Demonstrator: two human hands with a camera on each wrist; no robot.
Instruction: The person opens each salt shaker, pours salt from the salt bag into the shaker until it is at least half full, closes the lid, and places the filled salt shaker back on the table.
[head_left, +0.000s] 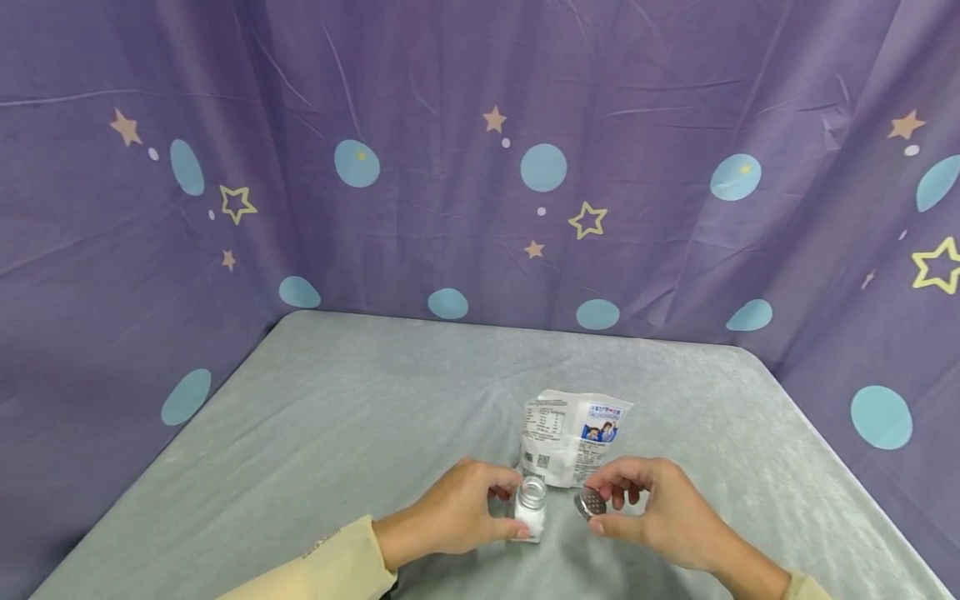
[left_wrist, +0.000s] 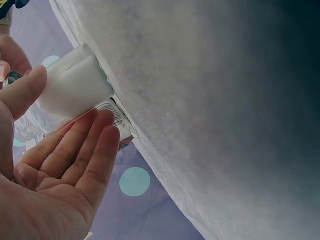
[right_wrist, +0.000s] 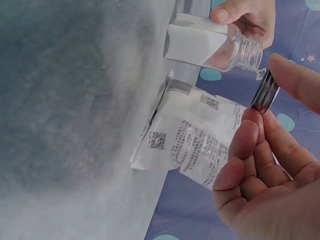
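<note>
Starting on the left: the left hand (head_left: 459, 507) comes in from the jar's own left, thumb on the near side, fingertips on the far side, clamped on the square glass shaker jar (head_left: 531, 523). That jar sits low at the front of the tabletop (head_left: 337, 400), white powder inside, seemingly with its base down on the cloth. Its long axis runs upright, and the bare threaded mouth (head_left: 533, 487) points up, nothing covering it.

Just behind, between the two hands, there's the white printed pouch (head_left: 566, 437), standing with its picture panel at the upper right.

Now across to the perforated metal lid (head_left: 592, 502), and here's the relation that counts: it's to the right of the jar's mouth, near it but apart, at much the same height. It has no long axis to speak of, just a flat disc, tipped steeply on edge, the holed face showing to the head camera.

And furthest right, the right hand (head_left: 660, 515), thumb and fingertips together on the lid's rim. That's the hand nearer the lid; the left is nearer the jar.
</note>
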